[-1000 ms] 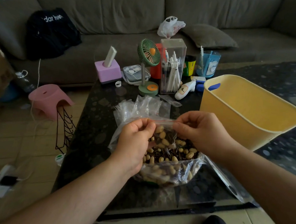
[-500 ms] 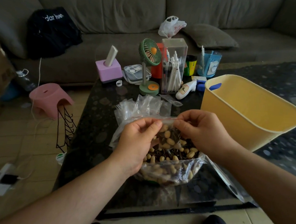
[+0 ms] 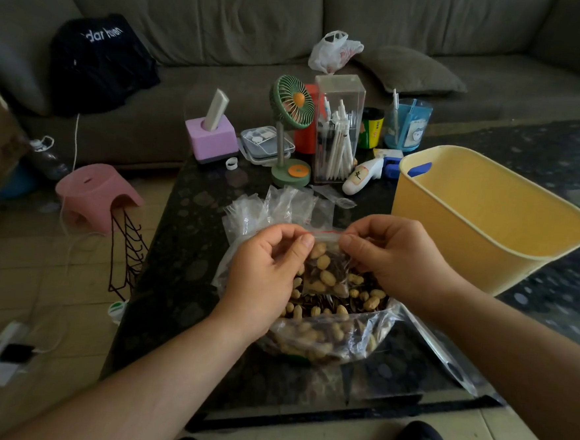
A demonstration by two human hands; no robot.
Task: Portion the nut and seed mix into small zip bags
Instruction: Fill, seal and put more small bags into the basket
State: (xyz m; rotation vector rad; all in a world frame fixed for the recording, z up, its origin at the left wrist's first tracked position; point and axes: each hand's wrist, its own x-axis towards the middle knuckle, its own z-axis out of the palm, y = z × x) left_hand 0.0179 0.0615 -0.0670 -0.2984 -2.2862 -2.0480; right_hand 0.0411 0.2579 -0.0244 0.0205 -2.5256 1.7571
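Pinching the top corners of the small zip bag (image 3: 326, 268), your left hand (image 3: 264, 273) and right hand (image 3: 392, 261) each have thumb and fingers clamped on its red seal strip, one at each end; likely you are pressing it closed. You hold the filled bag directly over the big open bag of nut and seed mix (image 3: 332, 329) on the counter (image 3: 182, 267), so spills would fall back in. Just behind lie spare empty zip bags (image 3: 275, 208), within reach. The yellow bin (image 3: 480, 229) stands to your right, probably for finished portions. Farther back: green desk fan (image 3: 289, 130), pen holder (image 3: 336, 133), sofa (image 3: 226, 26).
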